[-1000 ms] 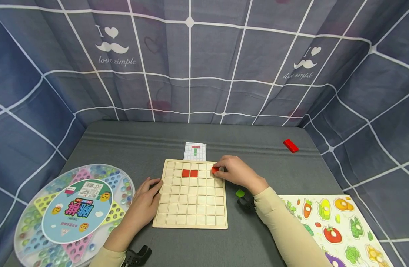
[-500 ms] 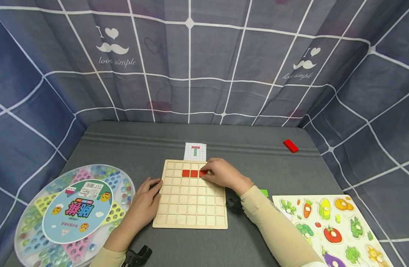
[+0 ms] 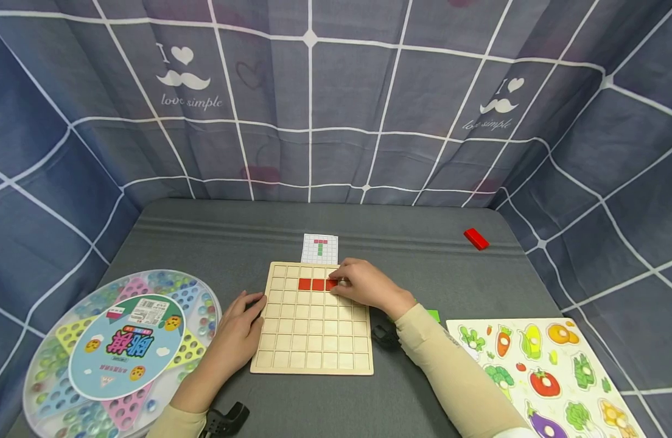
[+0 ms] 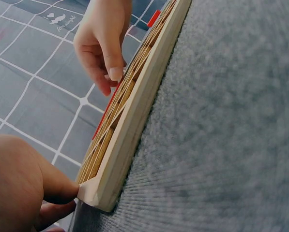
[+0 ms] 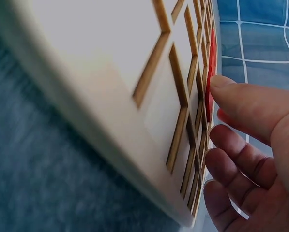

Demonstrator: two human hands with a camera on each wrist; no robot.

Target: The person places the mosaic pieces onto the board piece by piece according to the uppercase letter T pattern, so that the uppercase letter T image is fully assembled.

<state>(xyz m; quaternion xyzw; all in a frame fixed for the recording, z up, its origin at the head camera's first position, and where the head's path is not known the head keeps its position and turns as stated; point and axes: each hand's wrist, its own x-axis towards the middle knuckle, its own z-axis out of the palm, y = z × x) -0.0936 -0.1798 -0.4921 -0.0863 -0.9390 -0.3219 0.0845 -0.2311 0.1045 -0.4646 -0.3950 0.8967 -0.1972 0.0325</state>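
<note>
A wooden grid board lies on the table in front of me. Three red square tiles sit side by side in one row near its far edge, the leftmost red tile in plain view. My right hand pinches the rightmost red tile with thumb and index finger, down at its cell. Against the board's left edge rests my left hand, its thumb touching the rim in the left wrist view. Just beyond the board is a paper card with a red and green T pattern.
A round marble-game box stands at the left. To the right lies a vegetable puzzle board. Farther back on that side is a red block. A green piece shows partly behind the right forearm. A grid-patterned curtain surrounds the table.
My right hand has brought the third red tile leftward across the board to sit beside the other two, and stays there over the last half second. The left hand keeps its place.
</note>
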